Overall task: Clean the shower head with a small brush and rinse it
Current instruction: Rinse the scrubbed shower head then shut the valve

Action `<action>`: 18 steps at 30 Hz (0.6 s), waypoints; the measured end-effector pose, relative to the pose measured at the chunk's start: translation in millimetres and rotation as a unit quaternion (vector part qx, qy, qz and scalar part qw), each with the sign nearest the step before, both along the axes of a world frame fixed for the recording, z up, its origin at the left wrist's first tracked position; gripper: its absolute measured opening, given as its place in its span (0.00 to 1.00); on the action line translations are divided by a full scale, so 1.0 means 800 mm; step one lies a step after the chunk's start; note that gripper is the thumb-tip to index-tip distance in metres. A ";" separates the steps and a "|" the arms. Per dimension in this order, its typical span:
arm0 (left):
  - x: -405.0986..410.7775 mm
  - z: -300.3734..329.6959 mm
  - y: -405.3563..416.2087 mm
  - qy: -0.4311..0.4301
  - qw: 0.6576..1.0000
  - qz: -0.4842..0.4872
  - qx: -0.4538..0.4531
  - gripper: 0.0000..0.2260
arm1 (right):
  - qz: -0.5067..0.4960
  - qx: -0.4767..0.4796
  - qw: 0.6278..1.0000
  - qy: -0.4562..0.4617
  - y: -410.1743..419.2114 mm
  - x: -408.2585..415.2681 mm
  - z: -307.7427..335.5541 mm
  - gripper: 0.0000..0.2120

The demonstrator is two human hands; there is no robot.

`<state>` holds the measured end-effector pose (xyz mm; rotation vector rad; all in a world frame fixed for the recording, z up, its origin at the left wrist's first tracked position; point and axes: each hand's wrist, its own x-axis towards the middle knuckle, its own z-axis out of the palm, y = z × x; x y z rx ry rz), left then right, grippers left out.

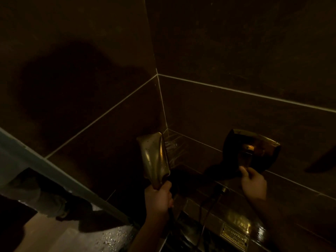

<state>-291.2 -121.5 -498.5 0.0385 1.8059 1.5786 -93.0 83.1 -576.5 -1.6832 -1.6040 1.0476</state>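
Note:
The light is dim. My left hand (158,195) grips the handle of a chrome hand-held shower head (153,157), held upright with its face turned right toward the tiled corner. Thin jets of water (172,148) spray from that face onto the wall. My right hand (252,180) reaches up to the round chrome mixer valve (252,148) on the right wall, thumb and fingers closed on its lever (245,159). No brush is in view.
Dark brown wall tiles with pale grout lines meet in a corner (160,99). A shower hose (209,210) runs down from a wall outlet (222,190). A metal floor drain (234,237) lies below. A glass screen edge (60,175) stands at the left.

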 end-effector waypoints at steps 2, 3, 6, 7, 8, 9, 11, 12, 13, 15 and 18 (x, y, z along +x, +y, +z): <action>-0.004 -0.003 0.003 -0.003 1.000 0.000 -0.004 0.11 | -0.001 0.009 1.000 0.007 -0.002 -0.001 -0.003 0.16; -0.006 -0.003 0.006 -0.005 1.000 0.001 -0.005 0.12 | -0.001 0.016 1.000 0.007 -0.001 -0.001 -0.006 0.16; -0.013 -0.005 0.014 -0.011 1.000 0.010 -0.007 0.13 | 0.002 0.015 1.000 0.008 0.004 0.003 -0.012 0.19; -0.016 -0.005 0.017 -0.013 1.000 0.015 -0.006 0.13 | 0.005 0.013 1.000 0.014 0.006 0.004 -0.015 0.19; -0.018 -0.006 0.020 -0.013 1.000 0.020 -0.004 0.13 | 0.006 0.009 1.000 0.023 0.007 0.005 -0.016 0.19; -0.019 -0.006 0.024 -0.014 1.000 0.023 -0.002 0.14 | 0.004 0.012 1.000 0.026 0.009 0.006 -0.017 0.19; -0.021 -0.006 0.028 -0.013 1.000 0.024 -0.002 0.13 | 0.005 0.020 0.999 0.025 0.012 0.009 -0.022 0.21; -0.022 -0.007 0.030 -0.014 1.000 0.023 -0.002 0.13 | 0.007 0.016 0.999 0.029 0.012 0.010 -0.024 0.22; -0.022 -0.007 0.031 -0.015 1.000 0.022 -0.002 0.13 | 0.010 0.014 0.999 0.031 0.015 0.012 -0.031 0.24; -0.026 -0.007 0.033 -0.015 1.000 0.016 -0.005 0.14 | 0.009 0.011 0.999 0.038 0.021 0.015 -0.039 0.26; -0.029 -0.003 0.036 -0.016 1.000 0.005 0.001 0.13 | 0.004 0.005 0.999 0.053 0.026 0.013 -0.035 0.20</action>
